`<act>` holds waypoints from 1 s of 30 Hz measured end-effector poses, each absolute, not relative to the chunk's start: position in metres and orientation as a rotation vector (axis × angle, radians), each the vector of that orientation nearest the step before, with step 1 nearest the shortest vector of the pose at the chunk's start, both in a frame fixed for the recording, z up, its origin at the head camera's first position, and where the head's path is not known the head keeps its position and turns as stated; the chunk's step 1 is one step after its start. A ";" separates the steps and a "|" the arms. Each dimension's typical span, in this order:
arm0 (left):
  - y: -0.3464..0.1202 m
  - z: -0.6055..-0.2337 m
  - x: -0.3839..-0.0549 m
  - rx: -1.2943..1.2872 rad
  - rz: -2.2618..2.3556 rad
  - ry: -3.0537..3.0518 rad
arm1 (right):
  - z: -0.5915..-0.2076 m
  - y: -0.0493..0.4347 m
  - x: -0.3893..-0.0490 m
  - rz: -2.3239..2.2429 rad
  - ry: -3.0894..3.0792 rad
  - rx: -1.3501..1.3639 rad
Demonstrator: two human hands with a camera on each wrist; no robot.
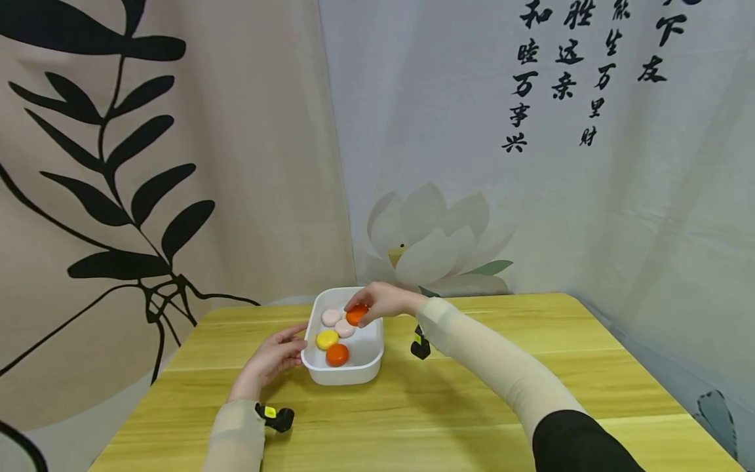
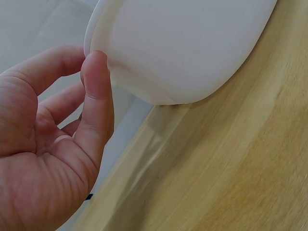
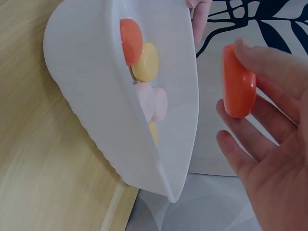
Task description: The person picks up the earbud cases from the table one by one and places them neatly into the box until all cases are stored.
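A white plastic container point(image 1: 364, 347) with rounded corners rests on the table. Inside lie an orange disc point(image 1: 337, 354), a yellow disc point(image 1: 327, 339) and two pale pink discs point(image 1: 331, 317); the right wrist view shows part of another yellow disc point(image 3: 153, 133). My right hand point(image 1: 386, 300) pinches a glossy orange disc point(image 3: 238, 84) between thumb and fingers, above the container's far right part. At the container's left side, my left hand point(image 1: 272, 359) grips the rim between thumb and index finger, seen closely in the left wrist view.
The container stands near the far edge of the wooden table point(image 1: 472, 406). Behind hangs a cloth backdrop point(image 1: 277, 131) with dark leaves, a lotus and written characters. A small black wrist camera point(image 1: 421, 344) sits below the right wrist, another point(image 1: 280, 419) beside the left.
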State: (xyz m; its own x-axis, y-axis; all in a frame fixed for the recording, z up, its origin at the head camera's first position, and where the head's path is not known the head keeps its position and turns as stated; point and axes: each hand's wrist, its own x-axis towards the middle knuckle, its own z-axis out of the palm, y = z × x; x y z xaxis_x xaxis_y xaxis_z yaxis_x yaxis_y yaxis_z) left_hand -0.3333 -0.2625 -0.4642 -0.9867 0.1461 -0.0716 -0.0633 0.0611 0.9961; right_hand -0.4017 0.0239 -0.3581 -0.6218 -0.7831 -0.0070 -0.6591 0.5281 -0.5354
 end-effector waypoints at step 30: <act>-0.263 -0.463 -0.332 0.112 2.047 2.161 | -0.364 0.006 -0.408 -0.697 2.516 -1.145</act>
